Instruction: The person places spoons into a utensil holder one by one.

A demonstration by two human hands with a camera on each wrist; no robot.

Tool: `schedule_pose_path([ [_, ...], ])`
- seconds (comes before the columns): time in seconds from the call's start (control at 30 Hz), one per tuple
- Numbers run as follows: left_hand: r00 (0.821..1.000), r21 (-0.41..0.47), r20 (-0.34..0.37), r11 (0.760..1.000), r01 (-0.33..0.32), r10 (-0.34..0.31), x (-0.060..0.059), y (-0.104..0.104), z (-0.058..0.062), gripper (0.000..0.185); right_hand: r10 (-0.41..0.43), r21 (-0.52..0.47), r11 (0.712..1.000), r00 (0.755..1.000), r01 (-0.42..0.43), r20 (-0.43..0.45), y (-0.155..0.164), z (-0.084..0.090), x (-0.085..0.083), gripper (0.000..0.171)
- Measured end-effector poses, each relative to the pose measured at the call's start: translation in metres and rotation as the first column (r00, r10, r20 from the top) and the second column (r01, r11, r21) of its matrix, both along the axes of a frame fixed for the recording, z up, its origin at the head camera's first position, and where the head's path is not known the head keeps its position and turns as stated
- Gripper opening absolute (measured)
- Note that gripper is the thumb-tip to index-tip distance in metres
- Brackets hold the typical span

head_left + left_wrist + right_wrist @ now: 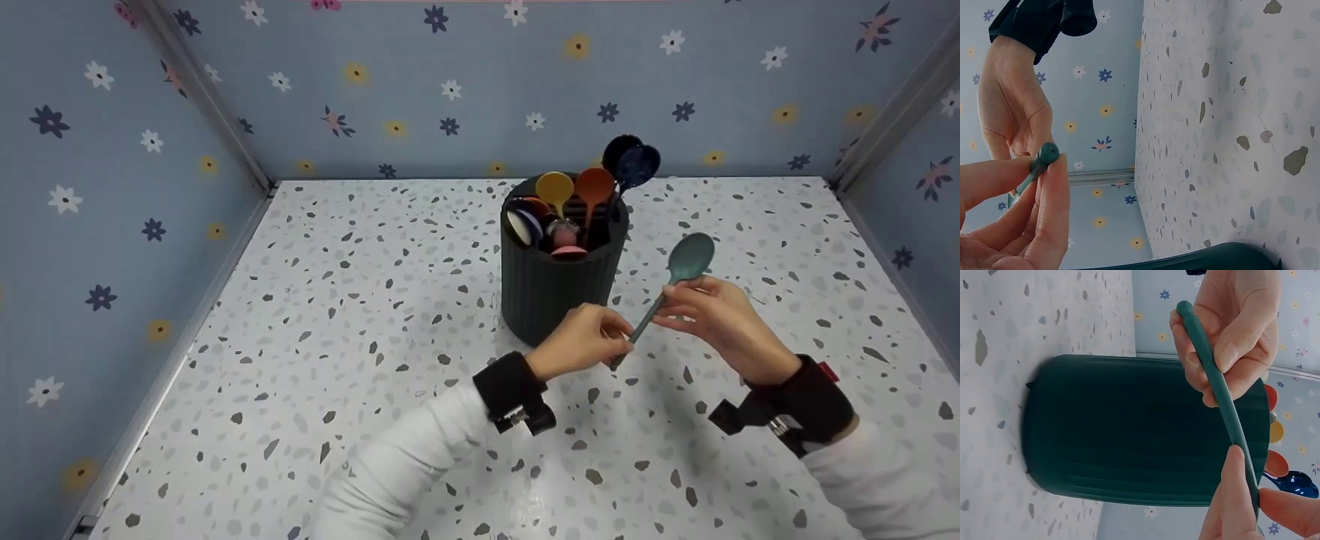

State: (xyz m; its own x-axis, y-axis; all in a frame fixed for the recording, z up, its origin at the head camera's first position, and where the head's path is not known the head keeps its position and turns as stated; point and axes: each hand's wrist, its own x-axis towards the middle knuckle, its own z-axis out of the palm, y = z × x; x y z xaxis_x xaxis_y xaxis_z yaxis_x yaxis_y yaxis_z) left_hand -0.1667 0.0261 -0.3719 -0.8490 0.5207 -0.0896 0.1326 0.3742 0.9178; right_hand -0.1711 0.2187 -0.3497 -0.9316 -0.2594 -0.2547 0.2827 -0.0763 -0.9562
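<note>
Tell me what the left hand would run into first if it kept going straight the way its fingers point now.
Probably the right hand. The left hand pinches the tail of the teal plastic spoon, its fingers pointing right along the handle towards the right hand's grip. The dark ribbed utensil holder seems just off that line, though depth is unclear.

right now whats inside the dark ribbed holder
The dark ribbed holder holds upright spoons: yellow, orange and dark blue bowls stick out, with other utensils deeper in. Their handles are hidden by its wall.

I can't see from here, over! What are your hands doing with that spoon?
Left hand pinches handle end. Right hand pinches teal spoon near bowl; spoon in air. Dark utensil holder just behind, nothing between.
</note>
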Motion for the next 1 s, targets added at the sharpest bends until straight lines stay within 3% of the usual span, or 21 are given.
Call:
schedule_pose_path([
  [0.43, 0.993, -0.029, -0.119, 1.0, 0.012, -0.015, -0.003, 0.001, 0.038, 0.017, -0.018, -0.16, 0.987, 0.997, 0.006, -0.076, 0.002, 0.035, -0.002, 0.021],
  [0.83, 0.969, -0.067, -0.245, 0.998, 0.014, -0.031, -0.013, -0.004, 0.072, 0.018, -0.085, -0.227, 0.973, 0.986, 0.05, -0.146, -0.006, 0.069, -0.01, 0.018],
  [1.0, 0.955, -0.085, -0.295, 0.996, -0.013, -0.013, -0.021, -0.006, 0.089, 0.019, -0.121, -0.261, 0.963, 0.972, 0.065, -0.203, -0.01, 0.085, -0.015, 0.023],
])
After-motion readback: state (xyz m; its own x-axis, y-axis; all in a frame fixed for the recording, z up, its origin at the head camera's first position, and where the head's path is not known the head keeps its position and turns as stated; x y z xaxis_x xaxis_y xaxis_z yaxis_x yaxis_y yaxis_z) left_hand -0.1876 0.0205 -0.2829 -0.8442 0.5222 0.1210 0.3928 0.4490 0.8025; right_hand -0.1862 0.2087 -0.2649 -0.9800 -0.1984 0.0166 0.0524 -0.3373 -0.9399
